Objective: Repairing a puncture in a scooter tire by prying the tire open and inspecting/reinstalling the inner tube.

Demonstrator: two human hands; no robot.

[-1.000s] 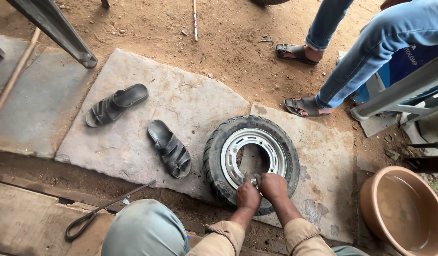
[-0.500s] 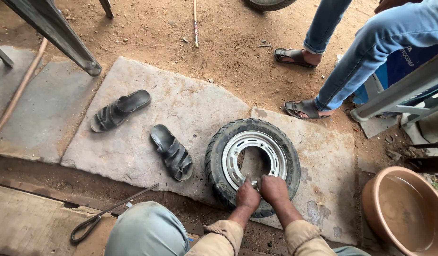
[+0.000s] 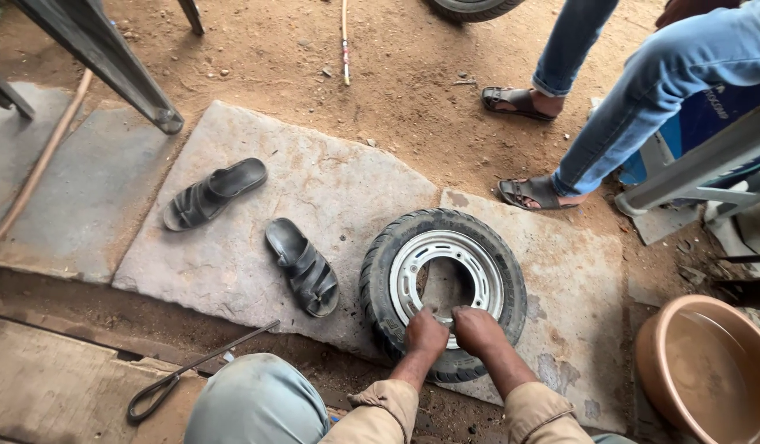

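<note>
Both fists are closed side by side, the left hand [image 3: 426, 333] and right hand [image 3: 477, 328] pressing on the near edge of the silver rim [image 3: 450, 276] inside a small black tyre [image 3: 442, 291]. The tyre lies flat across the joint between two stone slabs [image 3: 306, 185], near their front edge. Two black sandals [image 3: 302, 265] lie to its left, a brown basin [image 3: 709, 370] to its right.

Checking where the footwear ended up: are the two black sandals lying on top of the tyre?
No, both black sandals lie on the stone slab to the left of the tyre, apart from it.
</note>
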